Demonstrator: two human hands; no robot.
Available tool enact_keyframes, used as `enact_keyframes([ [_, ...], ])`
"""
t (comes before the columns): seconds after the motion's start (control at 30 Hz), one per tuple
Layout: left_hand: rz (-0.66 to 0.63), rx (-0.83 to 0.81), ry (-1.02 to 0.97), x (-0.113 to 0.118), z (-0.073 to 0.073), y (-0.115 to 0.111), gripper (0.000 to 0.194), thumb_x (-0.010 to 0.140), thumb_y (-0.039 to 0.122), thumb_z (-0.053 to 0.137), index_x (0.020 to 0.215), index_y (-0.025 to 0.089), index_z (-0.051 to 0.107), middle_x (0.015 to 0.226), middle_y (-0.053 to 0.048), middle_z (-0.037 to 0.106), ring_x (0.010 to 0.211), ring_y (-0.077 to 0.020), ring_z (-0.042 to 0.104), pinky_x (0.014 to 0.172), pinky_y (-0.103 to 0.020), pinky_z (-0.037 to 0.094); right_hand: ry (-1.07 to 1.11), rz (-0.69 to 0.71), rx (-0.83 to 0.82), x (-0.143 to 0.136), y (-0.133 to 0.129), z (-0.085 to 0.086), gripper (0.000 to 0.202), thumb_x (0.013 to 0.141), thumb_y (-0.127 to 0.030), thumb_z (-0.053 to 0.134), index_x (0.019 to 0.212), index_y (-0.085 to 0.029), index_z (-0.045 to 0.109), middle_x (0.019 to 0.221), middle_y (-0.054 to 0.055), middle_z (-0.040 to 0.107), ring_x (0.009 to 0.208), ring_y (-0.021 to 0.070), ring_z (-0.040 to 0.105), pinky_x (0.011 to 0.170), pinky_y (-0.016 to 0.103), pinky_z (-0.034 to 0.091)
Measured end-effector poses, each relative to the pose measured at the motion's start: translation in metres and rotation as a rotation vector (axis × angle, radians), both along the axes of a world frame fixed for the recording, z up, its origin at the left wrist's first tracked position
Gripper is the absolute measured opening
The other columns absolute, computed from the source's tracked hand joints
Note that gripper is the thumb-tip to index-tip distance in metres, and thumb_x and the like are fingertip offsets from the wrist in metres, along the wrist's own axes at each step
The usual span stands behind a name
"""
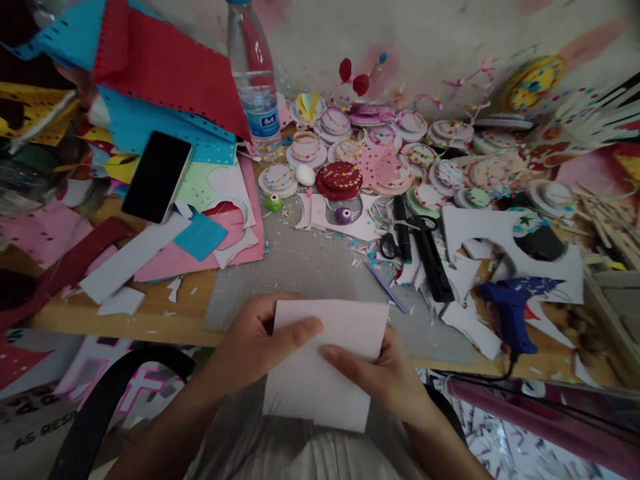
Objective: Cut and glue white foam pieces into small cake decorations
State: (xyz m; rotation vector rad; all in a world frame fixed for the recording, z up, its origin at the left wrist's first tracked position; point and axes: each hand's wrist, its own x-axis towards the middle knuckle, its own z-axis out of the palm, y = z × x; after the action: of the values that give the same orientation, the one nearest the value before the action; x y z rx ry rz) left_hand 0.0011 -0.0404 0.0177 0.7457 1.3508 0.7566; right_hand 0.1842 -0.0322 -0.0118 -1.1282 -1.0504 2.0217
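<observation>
a white paper sheet [325,393] is between the two hands, in front of the person's body, and its far part lies over the near edge of a grey cutting mat [300,267]. the left hand [250,350] holds the sheet from its left side, and the right hand [387,373] from its right side. in each hand the thumb is pressed flat on the face which is turned to the camera, while the other fingers go behind the paper; so each hand seems to pinch the sheet. how the hidden fingertips are placed, i cannot tell.

the two thumbs point inward to each other and come near the middle of the sheet, but they do not touch. the left thumb lies a little farther from the body than the right one. the long axis of the sheet seems to run from the mat toward the body, so it lies across the direction of the thumbs, and both hands are about equally near to its middle. its near edge has a small step, maybe from a fold or a second layer.

beyond the hands, a thin purple strip [386,288] lies on the mat, and a blue glue gun [513,310] rests to the right.
</observation>
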Motion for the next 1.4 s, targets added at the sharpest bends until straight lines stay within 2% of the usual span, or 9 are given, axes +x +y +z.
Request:
enact_keyframes([
  [0.17,0.075,0.060,0.082,0.006,-0.003,-0.003,0.023,0.072,0.038,0.072,0.079,0.016,0.069,0.069,-0.001,0.065,0.059,-0.0123,0.055,0.049,-0.020,0.043,-0.051,0.022,0.025,-0.001,-0.003,0.000,0.029,0.078,-0.035,0.075,0.104,-0.024,0.070,0.097,0.002,0.075,0.083,0.0167,0.071,0.072,0.025,0.059],
  [0.6,0.362,-0.097,-0.271,0.012,-0.037,0.011,0.030,0.070,0.041,0.078,0.083,0.016,0.066,0.069,-0.002,0.069,0.055,-0.0142,0.060,0.051,-0.023,0.047,-0.146,0.030,-0.003,-0.010,0.014,-0.005,0.040,0.082,-0.046,0.067,0.109,-0.017,0.062,0.097,0.007,0.072,0.079,0.0211,0.068,0.063,0.030,0.057],
  [0.73,0.543,0.145,-0.171,-0.008,-0.028,0.024,0.032,0.065,0.042,0.082,0.086,0.020,0.069,0.075,0.000,0.072,0.065,-0.0154,0.063,0.058,-0.023,0.050,-0.193,0.157,0.336,-0.002,0.018,-0.006,0.024,0.091,-0.035,0.059,0.109,-0.021,0.064,0.095,0.003,0.071,0.083,0.0189,0.065,0.070,0.027,0.054],
  [0.83,0.472,0.317,-0.161,-0.019,-0.019,0.027,0.039,0.059,0.047,0.084,0.086,0.021,0.072,0.094,-0.004,0.074,0.092,-0.0220,0.065,0.076,-0.025,0.052,-0.364,0.054,0.756,0.011,0.025,-0.013,0.018,0.093,-0.022,0.051,0.105,-0.023,0.065,0.094,0.004,0.069,0.087,0.0198,0.064,0.074,0.029,0.052],
  [0.93,0.321,0.180,-0.354,-0.018,-0.017,0.020,0.060,0.065,0.066,0.071,0.107,0.023,0.070,0.124,-0.008,0.066,0.121,-0.0287,0.055,0.094,-0.033,0.049,-0.530,-0.082,1.160,0.025,0.035,-0.020,0.035,0.091,-0.009,0.043,0.114,-0.025,0.063,0.107,0.009,0.067,0.101,0.0226,0.061,0.085,0.039,0.050],
  [1.03,0.242,-0.034,-0.456,-0.010,-0.022,0.010,0.062,0.068,0.061,0.072,0.118,0.026,0.064,0.126,-0.010,0.064,0.116,-0.0311,0.059,0.086,-0.037,0.053,-0.672,-0.030,1.330,0.036,0.040,-0.020,0.046,0.087,-0.004,0.042,0.123,-0.026,0.058,0.119,0.011,0.062,0.113,0.0256,0.055,0.094,0.047,0.047],
  [1.17,0.280,-0.063,-0.329,-0.005,-0.029,0.003,0.055,0.068,0.028,0.081,0.119,0.025,0.060,0.116,-0.007,0.069,0.106,-0.0251,0.065,0.077,-0.026,0.054,-0.738,0.141,1.253,0.056,0.045,-0.013,0.052,0.085,-0.003,0.037,0.133,-0.022,0.047,0.133,0.014,0.051,0.125,0.0255,0.047,0.100,0.048,0.044],
  [1.33,0.344,0.036,-0.185,-0.012,-0.028,0.005,0.055,0.065,0.027,0.082,0.116,0.025,0.060,0.106,-0.004,0.073,0.096,-0.0228,0.067,0.072,-0.025,0.053,-1.251,-0.220,1.125,0.096,0.070,-0.029,0.033,0.092,-0.023,0.041,0.121,-0.014,0.054,0.107,0.017,0.058,0.104,0.0316,0.054,0.089,0.052,0.045],
  [1.4,0.318,0.047,-0.159,-0.016,-0.027,0.005,0.052,0.065,0.028,0.082,0.112,0.023,0.062,0.102,-0.005,0.074,0.094,-0.0237,0.067,0.072,-0.026,0.052,-1.428,-0.259,1.077,0.109,0.082,-0.044,0.035,0.091,-0.034,0.045,0.116,-0.011,0.056,0.102,0.019,0.058,0.100,0.0346,0.054,0.085,0.053,0.045],
])
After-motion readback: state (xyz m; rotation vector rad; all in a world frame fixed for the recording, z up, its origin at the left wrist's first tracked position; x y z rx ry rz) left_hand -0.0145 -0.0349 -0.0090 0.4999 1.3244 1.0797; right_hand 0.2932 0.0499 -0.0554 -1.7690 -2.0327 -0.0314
